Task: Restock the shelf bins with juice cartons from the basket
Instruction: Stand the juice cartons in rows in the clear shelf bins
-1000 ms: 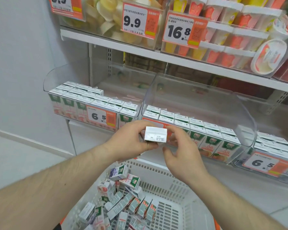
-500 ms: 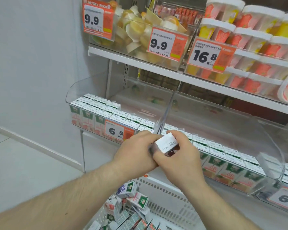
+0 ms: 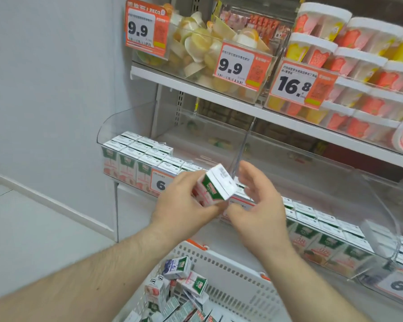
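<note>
A small white juice carton with a green and red label is tilted in front of the shelf bins. My left hand grips it from the left and below. My right hand is at its right side, thumb under the carton's lower corner, fingers spread and relaxed behind it. The clear left bin holds rows of cartons along its front. The clear middle bin has cartons along its front too. The white basket below holds several loose cartons.
A clear divider separates the left and middle bins. Orange price tags hang on the bin fronts. The upper shelf carries fruit cups and tubs. A grey wall and floor lie to the left.
The view has shifted up and left. The carton has tipped from flat to tilted, showing its label side, and my right hand's fingers have loosened off its top.
</note>
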